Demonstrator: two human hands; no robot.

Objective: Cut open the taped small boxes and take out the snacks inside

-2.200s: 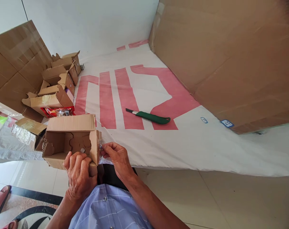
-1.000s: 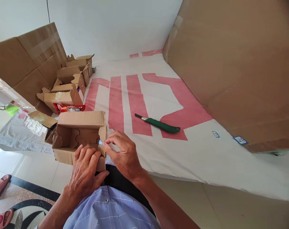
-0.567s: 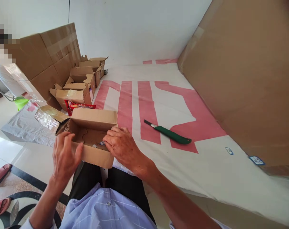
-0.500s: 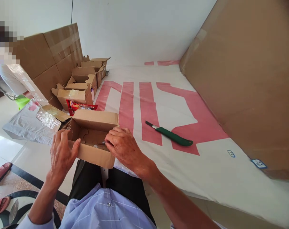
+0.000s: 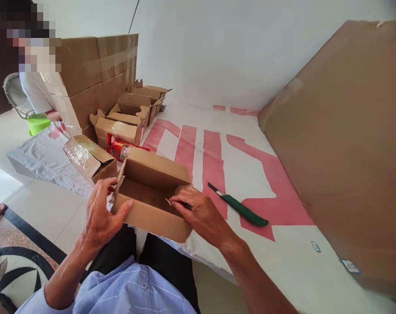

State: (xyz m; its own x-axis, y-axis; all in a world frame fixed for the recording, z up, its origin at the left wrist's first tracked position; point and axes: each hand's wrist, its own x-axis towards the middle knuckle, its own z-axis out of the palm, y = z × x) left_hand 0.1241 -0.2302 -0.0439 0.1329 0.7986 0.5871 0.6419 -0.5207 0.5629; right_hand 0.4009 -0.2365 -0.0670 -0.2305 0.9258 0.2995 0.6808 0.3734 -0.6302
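Observation:
A small open cardboard box (image 5: pixel 154 216) rests on my lap at the edge of a white sheet with red letters (image 5: pixel 214 161). My left hand (image 5: pixel 101 216) grips the box's left end, thumb on the near wall and fingers over the rim. At the box's right inner edge, my right hand (image 5: pixel 203 213) pinches a small pale sticker or tape scrap (image 5: pixel 168 202) between thumb and fingertips. A green-handled knife (image 5: pixel 242 210) lies on the sheet just right of that hand.
Several open small cartons (image 5: pixel 128 117) and a red snack packet (image 5: pixel 119 148) stand behind the box, with a taped carton (image 5: pixel 88 157) to the left. Large cardboard boxes rise at left (image 5: pixel 96 74) and right (image 5: pixel 345 144). A person (image 5: pixel 31 83) stands far left.
My left hand let go of the box's near wall and took its left end. My right hand moved from the outer right flap to the inside edge. The view swung left and the box turned.

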